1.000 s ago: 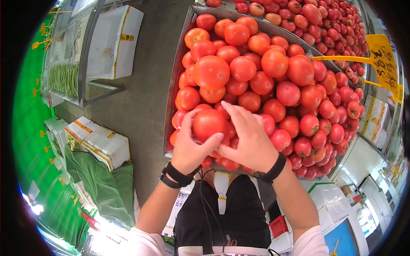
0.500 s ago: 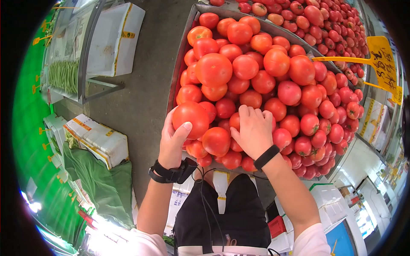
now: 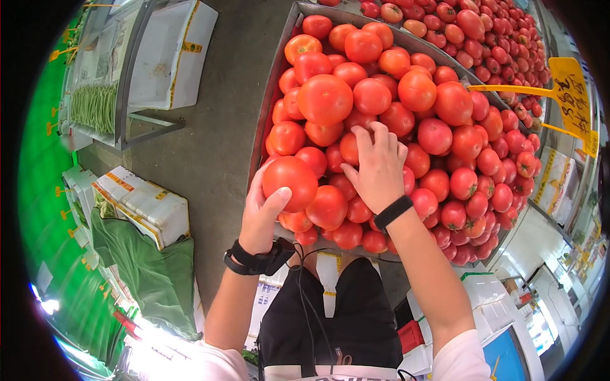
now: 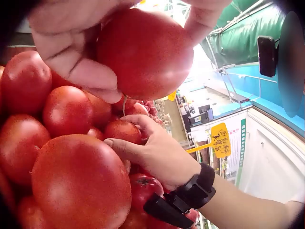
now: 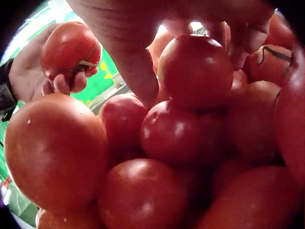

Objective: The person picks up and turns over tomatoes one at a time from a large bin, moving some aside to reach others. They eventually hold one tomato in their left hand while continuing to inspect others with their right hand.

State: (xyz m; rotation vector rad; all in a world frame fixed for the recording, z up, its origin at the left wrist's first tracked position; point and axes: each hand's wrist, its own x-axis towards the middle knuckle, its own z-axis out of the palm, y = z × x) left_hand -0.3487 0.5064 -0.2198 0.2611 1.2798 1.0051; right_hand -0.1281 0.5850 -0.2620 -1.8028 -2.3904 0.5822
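My left hand holds a large red tomato over the near left corner of a heaped box, thumb across its top. The left wrist view has this tomato close up, fingers wrapped about it; in the right wrist view its green stem end shows. Farther into the pile, my right hand curls its fingers and thumb round another tomato. Seen from the right wrist, that tomato sits between thumb and fingertips, on top of its neighbours. Another big tomato lies between the two hands.
The grey box rim borders the pile on the left. A yellow price sign sticks out on the right. Beyond lie more tomatoes. White foam boxes and a green cloth stand at left, past the floor.
Both hands were around one tomato; the left now holds it alone, farther left. My right hand has moved off it to a tomato deeper in the pile.
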